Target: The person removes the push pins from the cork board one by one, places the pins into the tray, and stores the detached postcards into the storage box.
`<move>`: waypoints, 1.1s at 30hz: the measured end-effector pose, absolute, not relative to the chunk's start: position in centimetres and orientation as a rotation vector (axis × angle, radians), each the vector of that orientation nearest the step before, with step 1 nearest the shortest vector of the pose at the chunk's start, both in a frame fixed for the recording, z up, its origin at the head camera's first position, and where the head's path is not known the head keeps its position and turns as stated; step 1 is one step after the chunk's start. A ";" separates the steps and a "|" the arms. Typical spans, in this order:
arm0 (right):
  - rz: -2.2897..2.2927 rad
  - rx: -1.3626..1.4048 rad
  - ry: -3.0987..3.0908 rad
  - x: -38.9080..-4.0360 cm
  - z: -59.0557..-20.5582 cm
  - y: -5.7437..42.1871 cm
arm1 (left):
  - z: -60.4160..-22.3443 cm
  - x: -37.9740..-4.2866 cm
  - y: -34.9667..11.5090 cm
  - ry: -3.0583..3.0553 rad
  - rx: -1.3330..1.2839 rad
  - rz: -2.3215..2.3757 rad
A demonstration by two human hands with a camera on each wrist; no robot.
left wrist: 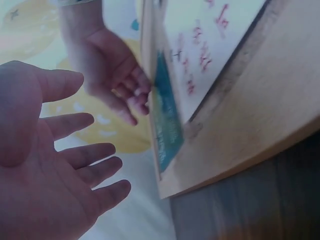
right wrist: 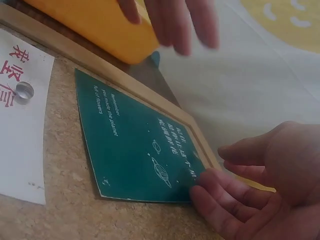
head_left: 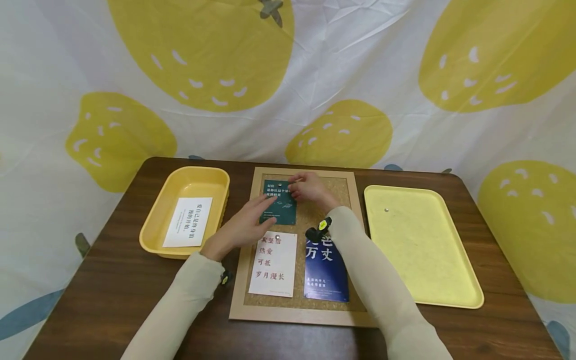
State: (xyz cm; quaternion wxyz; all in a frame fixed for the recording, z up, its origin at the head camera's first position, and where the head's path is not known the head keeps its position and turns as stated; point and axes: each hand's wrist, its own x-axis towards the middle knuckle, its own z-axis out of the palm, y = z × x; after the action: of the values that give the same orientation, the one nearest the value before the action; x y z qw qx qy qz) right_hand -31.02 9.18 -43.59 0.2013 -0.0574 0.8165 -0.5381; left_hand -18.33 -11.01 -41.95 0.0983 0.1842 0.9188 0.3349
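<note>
A green card [head_left: 280, 212] with white print lies at the upper left of a wood-framed cork board [head_left: 299, 314]; a small round pin [head_left: 280, 185] shows at its top. My right hand [head_left: 311, 190] is at the card's upper right corner. In the right wrist view its fingertips [right wrist: 204, 192] are right at the card's edge, with the thumb held apart. My left hand [head_left: 240, 222] hovers over the card's left side, fingers spread and holding nothing, as the left wrist view shows. Below the green card is a white card [head_left: 272, 267] with red characters and a round pin [right wrist: 24, 90] near its top.
On the board's lower right is a blue card [head_left: 326, 275], partly hidden by my right sleeve. A yellow basket [head_left: 148, 232] holding a white printed card [head_left: 188, 222] stands left of the board. To the right lies a pale yellow tray [head_left: 423, 255] with one small pin [head_left: 386, 210].
</note>
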 end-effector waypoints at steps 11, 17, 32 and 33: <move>-1.477 -0.230 2.355 -31.1 -44.1 8.1 | -44.4 -20.2 -9.4 2.718 0.545 0.821; -1.427 -0.260 2.415 -31.2 -44.7 7.9 | -44.9 -21.0 -8.8 2.754 0.568 0.685; -1.256 -0.359 2.560 -31.3 -45.5 8.1 | -44.6 -21.5 -7.8 2.687 0.513 0.306; -1.246 -0.362 2.577 -31.3 -45.6 8.2 | -44.6 -21.5 -7.7 2.685 0.515 0.308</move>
State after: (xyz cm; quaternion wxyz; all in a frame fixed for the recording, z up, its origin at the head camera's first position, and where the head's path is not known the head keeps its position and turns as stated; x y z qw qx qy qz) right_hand -31.33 8.15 -45.57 0.1277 -0.1245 0.8858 -0.4284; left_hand -21.53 -7.74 -44.60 0.1938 0.1836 0.9574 0.1098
